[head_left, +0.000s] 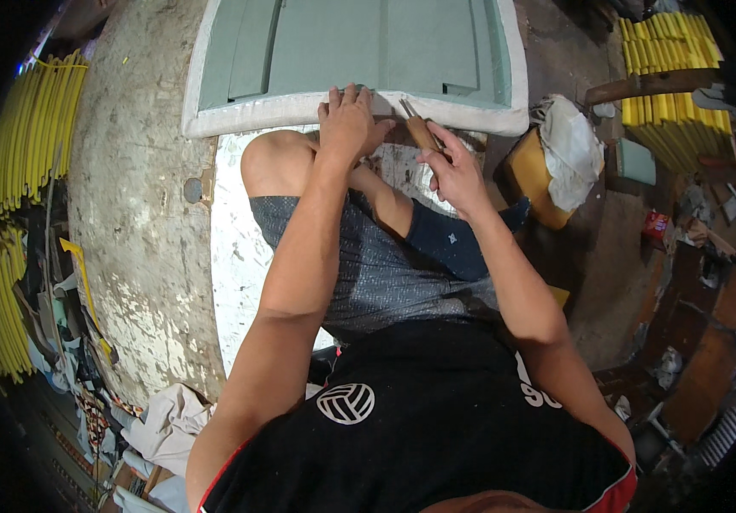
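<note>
A grey-green panel (342,51) lies in front of me, with off-white fabric (257,113) wrapped along its edges. My left hand (347,124) presses on the near fabric edge, its fingers stretched over it and the thumb out to the right. In my right hand (458,175) is a wooden-handled tool (420,132), gripped by the handle. The tool's narrow metal shank points up and left at the fabric edge, just right of my left hand. Whether its tip touches the fabric I cannot tell.
My bent legs lie under my forearms on a white, paint-worn surface (231,282). A worn board (145,282) extends on the left. Yellow slats are stacked at far left (30,137) and far right (671,43). A yellow block (530,175) with a whitish cloth (569,150) stands to the right.
</note>
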Demonstrator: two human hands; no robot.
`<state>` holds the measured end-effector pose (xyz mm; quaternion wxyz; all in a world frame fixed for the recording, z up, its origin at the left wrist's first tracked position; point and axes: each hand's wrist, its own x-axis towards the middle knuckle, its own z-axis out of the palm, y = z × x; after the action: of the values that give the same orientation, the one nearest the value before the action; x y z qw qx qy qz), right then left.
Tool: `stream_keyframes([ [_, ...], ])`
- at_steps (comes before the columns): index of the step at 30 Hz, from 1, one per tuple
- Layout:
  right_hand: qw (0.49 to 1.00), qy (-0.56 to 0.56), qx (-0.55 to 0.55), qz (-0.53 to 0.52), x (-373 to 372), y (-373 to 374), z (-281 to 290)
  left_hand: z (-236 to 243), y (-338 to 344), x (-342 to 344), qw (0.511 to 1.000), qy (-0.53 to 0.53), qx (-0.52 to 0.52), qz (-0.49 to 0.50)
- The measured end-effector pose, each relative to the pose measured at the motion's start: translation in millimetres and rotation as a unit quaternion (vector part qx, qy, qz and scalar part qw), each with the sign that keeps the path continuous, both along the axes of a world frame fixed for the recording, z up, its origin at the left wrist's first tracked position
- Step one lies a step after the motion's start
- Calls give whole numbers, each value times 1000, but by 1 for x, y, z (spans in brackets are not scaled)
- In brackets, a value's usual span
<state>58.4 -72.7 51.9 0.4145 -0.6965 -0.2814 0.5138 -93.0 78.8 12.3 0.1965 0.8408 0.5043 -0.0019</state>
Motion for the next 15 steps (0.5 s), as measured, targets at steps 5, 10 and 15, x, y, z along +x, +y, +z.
stream_keyframes([
  [5,1000,17,-13,15,-2,15,2,-13,19,1,999,-15,22,24],
  [10,999,36,-27,19,1,22,-5,-13,24,8,999,-38,4,32],
  [15,996,86,-37,1,4,23,-5,-28,25,9,997,-41,55,36],
])
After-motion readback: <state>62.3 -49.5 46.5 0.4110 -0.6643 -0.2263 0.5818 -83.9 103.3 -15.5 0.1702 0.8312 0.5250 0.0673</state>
